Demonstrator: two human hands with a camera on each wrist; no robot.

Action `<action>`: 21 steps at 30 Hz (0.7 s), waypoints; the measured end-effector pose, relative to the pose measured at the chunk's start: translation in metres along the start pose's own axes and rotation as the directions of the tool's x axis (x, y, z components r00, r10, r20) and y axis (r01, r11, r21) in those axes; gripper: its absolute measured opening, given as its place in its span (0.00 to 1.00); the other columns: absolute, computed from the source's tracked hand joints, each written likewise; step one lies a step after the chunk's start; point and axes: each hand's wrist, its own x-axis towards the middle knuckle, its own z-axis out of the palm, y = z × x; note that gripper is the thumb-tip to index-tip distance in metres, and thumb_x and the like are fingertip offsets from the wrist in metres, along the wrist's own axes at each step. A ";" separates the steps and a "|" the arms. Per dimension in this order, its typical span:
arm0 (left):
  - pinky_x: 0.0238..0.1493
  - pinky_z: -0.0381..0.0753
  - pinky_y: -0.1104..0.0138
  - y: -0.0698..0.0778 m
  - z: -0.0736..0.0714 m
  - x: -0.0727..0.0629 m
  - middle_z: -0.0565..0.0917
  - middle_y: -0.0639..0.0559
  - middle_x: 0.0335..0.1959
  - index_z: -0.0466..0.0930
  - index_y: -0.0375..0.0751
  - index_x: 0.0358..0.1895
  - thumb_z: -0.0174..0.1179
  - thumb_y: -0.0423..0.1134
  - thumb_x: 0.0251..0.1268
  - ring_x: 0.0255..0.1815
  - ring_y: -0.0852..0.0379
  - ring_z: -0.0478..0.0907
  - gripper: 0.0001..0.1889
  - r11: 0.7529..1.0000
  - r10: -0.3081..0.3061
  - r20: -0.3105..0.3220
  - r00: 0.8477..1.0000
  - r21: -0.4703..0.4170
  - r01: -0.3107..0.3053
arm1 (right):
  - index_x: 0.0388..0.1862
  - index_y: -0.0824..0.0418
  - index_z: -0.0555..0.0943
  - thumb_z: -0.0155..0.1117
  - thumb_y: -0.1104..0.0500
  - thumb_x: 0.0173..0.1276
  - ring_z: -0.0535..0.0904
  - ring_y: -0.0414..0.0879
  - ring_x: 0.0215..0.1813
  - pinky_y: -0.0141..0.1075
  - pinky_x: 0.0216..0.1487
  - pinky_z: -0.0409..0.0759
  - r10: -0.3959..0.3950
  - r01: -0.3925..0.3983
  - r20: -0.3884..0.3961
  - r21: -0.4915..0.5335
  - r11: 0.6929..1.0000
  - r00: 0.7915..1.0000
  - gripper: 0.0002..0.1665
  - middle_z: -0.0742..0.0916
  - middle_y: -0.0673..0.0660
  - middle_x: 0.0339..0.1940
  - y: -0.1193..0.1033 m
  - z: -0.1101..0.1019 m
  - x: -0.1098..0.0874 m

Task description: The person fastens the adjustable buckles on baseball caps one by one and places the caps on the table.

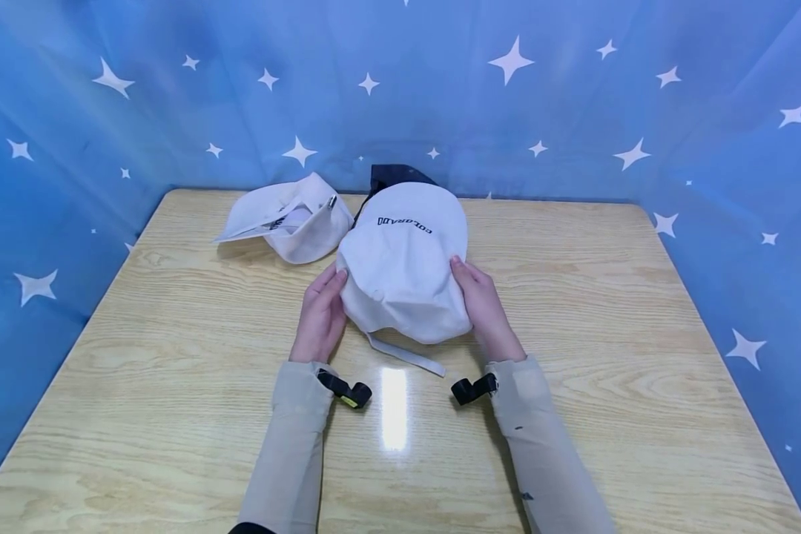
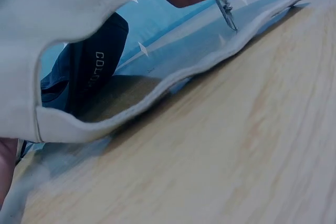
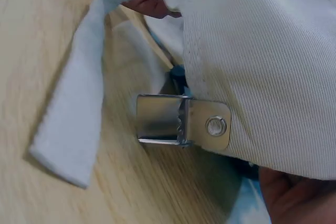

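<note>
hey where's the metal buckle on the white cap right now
In the right wrist view the metal buckle sits mid-frame at the white cap's rear edge, just above the wooden table, right of the loose strap.

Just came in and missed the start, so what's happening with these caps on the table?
A person holds a white cotton cap with black lettering between both hands, left hand on one side and right hand on the other, over the light wooden table. Its fabric strap trails loose toward the person, and the metal strap buckle hangs at the cap's back edge. A second white cap lies farther back to the left, and a dark blue cap peeks out behind.
</note>
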 end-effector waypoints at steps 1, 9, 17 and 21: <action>0.60 0.61 0.62 0.000 0.000 0.001 0.67 0.42 0.60 0.67 0.35 0.59 0.57 0.37 0.60 0.61 0.49 0.63 0.24 1.000 0.003 -0.007 1.000 -0.002 -0.003 | 0.55 0.54 0.73 0.46 0.30 0.58 0.77 0.46 0.36 0.38 0.42 0.73 0.007 -0.007 0.009 0.011 1.000 1.000 0.37 0.80 0.56 0.38 0.000 0.001 0.000; 0.63 0.57 0.62 0.001 0.001 -0.001 0.65 0.44 0.63 0.65 0.36 0.60 0.53 0.37 0.63 0.63 0.50 0.59 0.22 0.999 0.011 0.029 1.000 -0.047 -0.009 | 0.59 0.53 0.68 0.42 0.31 0.61 0.75 0.47 0.44 0.39 0.49 0.69 -0.004 -0.010 0.167 0.085 0.996 0.986 0.36 0.77 0.57 0.45 -0.006 -0.008 -0.005; 0.64 0.54 0.61 0.001 -0.001 0.001 0.60 0.42 0.65 0.60 0.34 0.63 0.48 0.39 0.66 0.65 0.48 0.57 0.24 0.987 0.065 0.126 0.990 -0.152 -0.045 | 0.66 0.52 0.61 0.41 0.39 0.67 0.73 0.45 0.46 0.34 0.49 0.71 -0.176 0.114 0.288 0.218 0.969 0.941 0.32 0.74 0.57 0.49 -0.013 -0.018 -0.011; 0.65 0.51 0.62 0.001 -0.003 0.002 0.61 0.41 0.64 0.61 0.32 0.62 0.48 0.39 0.66 0.64 0.49 0.57 0.23 0.965 0.107 0.131 0.986 -0.253 -0.072 | 0.69 0.45 0.55 0.40 0.42 0.70 0.70 0.46 0.51 0.36 0.53 0.68 -0.206 0.120 0.312 0.274 0.954 0.928 0.30 0.71 0.56 0.56 -0.014 -0.016 -0.010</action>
